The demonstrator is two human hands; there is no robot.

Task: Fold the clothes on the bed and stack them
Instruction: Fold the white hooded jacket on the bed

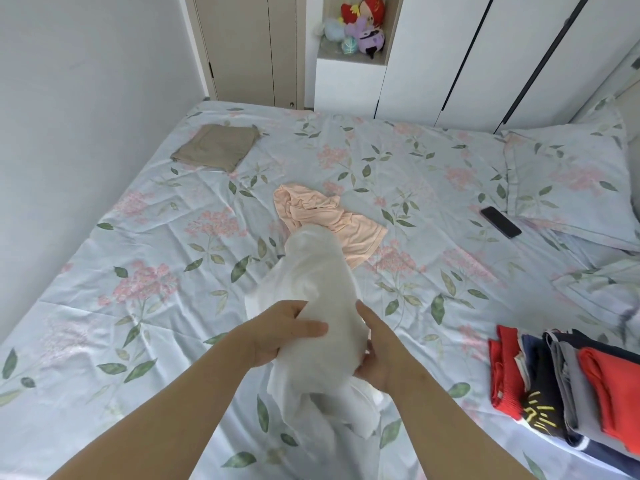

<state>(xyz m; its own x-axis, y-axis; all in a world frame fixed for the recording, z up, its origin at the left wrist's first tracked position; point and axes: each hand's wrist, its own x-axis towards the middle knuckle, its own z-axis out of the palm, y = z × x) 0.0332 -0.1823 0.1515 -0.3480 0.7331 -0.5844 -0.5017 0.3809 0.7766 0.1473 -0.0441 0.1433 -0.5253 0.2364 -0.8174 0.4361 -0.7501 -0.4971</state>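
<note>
Up close, the left hand (280, 332) and right hand (381, 355) each have their grip curled round a bunched, limp white garment (318, 282), held over the bed (104, 306) with its ends drooping. Just beyond it lies a crumpled peach garment (329, 216); a folded tan piece (214, 150) sits far left, a stack of folded clothes (571, 375) at the right.

A black rectangular phone (500, 222) lies flat just beside a floral-print pillow (568, 181), while colourful plush toys (360, 26) sit in an open wooden niche (393, 29) beside white wardrobe doors (450, 57).
</note>
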